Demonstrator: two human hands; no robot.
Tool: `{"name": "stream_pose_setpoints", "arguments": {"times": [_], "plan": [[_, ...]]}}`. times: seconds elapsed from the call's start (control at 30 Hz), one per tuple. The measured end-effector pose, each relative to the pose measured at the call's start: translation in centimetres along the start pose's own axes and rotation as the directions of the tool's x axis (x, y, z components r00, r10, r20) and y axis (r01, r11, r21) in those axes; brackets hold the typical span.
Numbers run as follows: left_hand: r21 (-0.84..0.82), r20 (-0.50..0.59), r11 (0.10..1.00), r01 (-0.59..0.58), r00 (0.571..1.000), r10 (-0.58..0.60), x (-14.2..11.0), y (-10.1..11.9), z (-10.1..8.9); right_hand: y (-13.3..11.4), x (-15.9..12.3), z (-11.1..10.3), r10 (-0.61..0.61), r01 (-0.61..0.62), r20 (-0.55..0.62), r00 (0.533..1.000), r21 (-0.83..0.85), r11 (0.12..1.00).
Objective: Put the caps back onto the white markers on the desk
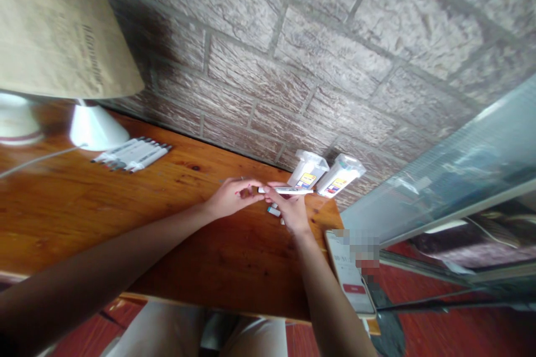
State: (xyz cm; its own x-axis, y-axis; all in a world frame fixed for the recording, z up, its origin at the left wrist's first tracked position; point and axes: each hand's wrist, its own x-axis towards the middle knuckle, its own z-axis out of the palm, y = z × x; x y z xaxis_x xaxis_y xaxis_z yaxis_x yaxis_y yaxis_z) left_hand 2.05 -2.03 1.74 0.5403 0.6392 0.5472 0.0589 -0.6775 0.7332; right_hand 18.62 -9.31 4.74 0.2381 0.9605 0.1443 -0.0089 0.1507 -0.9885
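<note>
A white marker with a dark left end lies level across both hands, above the wooden table. My right hand is closed around its barrel, thumb in front. At the dark end, the thumb and forefinger of my left hand pinch together; the exact contact is small and blurred. Beneath my right hand, a small white piece with a blue-green end rests on the table, partly covered. Just behind the marker stand two clear plastic containers, a left one and a right one, both with yellow labels.
Several white markers lie side by side near the white lamp base. A phone or tablet lies at the table's right edge. The stone-block wall borders the wooden table behind, and a glass panel stands right.
</note>
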Motion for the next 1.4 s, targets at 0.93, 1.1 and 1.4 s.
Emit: {"name": "stream_pose_setpoints", "arguments": {"times": [0.93,1.1,1.4], "plan": [[0.032,-0.071,0.999,0.013,0.997,-0.011,0.0,0.4,-0.8,0.7,0.2,-0.4,0.000,0.000,0.001,1.000,0.073,0.997],[-0.323,-0.122,0.938,0.124,0.978,-0.172,0.9,0.7,-0.9,0.9,-0.8,1.0,0.189,-0.204,0.296,0.936,0.020,0.979],[-0.544,0.126,0.769,0.336,0.939,-0.321,1.4,-0.3,-0.7,1.5,-1.3,2.6,0.090,-0.113,0.191,0.977,0.110,0.987]]}}
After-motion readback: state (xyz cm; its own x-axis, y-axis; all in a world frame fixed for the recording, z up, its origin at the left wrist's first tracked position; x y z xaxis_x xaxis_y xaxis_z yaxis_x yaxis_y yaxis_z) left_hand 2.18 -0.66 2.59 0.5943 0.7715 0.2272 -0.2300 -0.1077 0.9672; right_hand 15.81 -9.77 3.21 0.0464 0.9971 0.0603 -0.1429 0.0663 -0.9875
